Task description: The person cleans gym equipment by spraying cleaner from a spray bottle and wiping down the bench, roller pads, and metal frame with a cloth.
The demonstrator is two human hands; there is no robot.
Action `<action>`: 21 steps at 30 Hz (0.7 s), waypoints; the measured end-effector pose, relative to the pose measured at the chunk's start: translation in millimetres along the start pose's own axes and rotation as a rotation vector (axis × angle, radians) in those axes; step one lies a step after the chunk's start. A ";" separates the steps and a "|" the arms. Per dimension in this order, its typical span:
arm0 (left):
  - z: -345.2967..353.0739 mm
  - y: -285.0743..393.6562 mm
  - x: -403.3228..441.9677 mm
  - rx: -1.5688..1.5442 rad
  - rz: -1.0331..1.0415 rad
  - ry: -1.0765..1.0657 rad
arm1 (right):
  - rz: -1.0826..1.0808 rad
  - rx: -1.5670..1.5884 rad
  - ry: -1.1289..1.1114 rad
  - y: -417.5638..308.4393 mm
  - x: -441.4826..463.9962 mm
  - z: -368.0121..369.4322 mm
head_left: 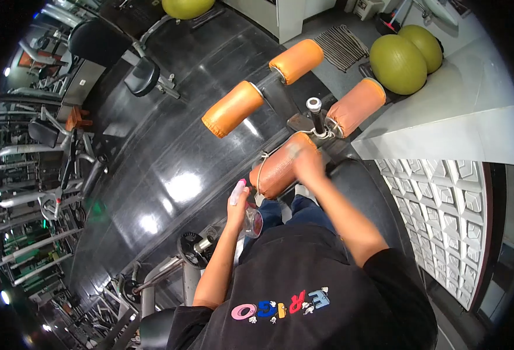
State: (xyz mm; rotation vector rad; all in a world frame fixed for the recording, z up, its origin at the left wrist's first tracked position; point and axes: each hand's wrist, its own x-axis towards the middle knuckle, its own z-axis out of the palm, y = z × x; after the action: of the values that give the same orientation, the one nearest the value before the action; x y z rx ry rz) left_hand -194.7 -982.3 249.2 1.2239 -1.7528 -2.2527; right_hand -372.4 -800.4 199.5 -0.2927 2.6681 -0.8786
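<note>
My left hand (237, 205) is wrapped round the neck of a clear spray bottle (253, 223) with a pink and white nozzle, held low in front of my legs. My right hand (309, 166), smeared by motion, is on the near orange-brown padded roller (275, 172); a pale patch, perhaps a cloth, shows at its fingers. A cord loops round the roller's left end. Beyond it stands a black post with a silver cap (313, 105), with another padded roller (357, 108) to its right.
Two brighter orange rollers (232, 109) (296, 61) lie farther ahead on the same machine. Green exercise balls (398, 64) rest at the upper right by a white ledge (443, 131). Gym machines line the left, and a black seat (142, 76) stands at the upper left.
</note>
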 end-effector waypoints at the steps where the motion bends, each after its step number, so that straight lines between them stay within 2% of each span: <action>1: -0.6 4.6 1.9 -0.015 -0.013 -0.021 | -0.077 0.007 -0.023 -33.2 -29.7 7.3; 2: -5.5 3.9 6.3 -0.007 -0.014 -0.029 | -0.242 0.004 -0.058 -38.2 -49.2 40.5; 3: -13.0 1.0 13.6 0.081 0.023 -0.061 | -0.286 -0.037 -0.216 -62.5 -69.3 37.5; 4: -18.7 0.5 18.1 0.170 0.059 -0.093 | -0.370 0.067 -0.237 -72.7 -80.9 38.8; 6: -23.8 10.5 15.6 0.225 0.104 -0.104 | -0.381 0.182 -0.253 -68.5 -76.2 33.7; 8: -32.2 15.2 17.8 0.272 0.226 -0.136 | -0.186 0.399 -0.481 -56.3 -58.4 13.3; 9: -33.6 17.8 18.4 0.276 0.247 -0.151 | -0.189 0.342 -0.358 -43.9 -53.3 -2.4; 10: -34.8 22.7 17.9 0.281 0.244 -0.163 | -0.051 0.258 -0.408 -10.0 -40.3 0.2; 11: -36.3 28.9 16.5 0.348 0.212 -0.216 | -0.070 0.230 -0.198 5.7 -34.6 -16.2; 12: -38.2 33.7 16.0 0.416 0.181 -0.268 | 0.026 0.313 -0.062 -12.5 -35.9 -58.8; 13: -37.6 35.3 16.3 0.437 0.182 -0.297 | -0.022 0.348 0.200 21.6 -23.4 -47.6; 14: -35.3 35.0 16.2 0.458 0.184 -0.327 | 0.129 0.210 0.284 27.7 -16.4 -58.4; 16: -31.5 31.9 20.4 0.541 0.170 -0.408 | 0.323 0.135 0.391 26.6 -4.3 -53.8; 17: -26.3 34.9 20.0 0.557 0.155 -0.424 | 0.427 0.099 0.290 11.5 -8.0 -44.7; 18: -19.9 37.6 18.5 0.573 0.140 -0.439 | 0.222 0.152 0.318 3.8 -20.5 -18.3; 19: -15.9 36.0 18.5 0.554 0.143 -0.435 | 0.237 0.182 0.494 -9.9 -31.0 13.9; 20: -13.5 40.7 15.3 0.587 0.142 -0.458 | 0.336 0.168 0.256 -37.0 -49.0 21.3; 21: -12.3 42.5 14.5 0.653 0.185 -0.477 | 0.035 0.114 0.288 -22.3 -65.2 69.8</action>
State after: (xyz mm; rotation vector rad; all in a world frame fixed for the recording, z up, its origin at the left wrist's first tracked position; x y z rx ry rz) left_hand -215.2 -1014.4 275.9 0.5232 -2.7872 -2.0378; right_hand -284.7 -837.0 174.9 -0.0983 2.8565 -1.1337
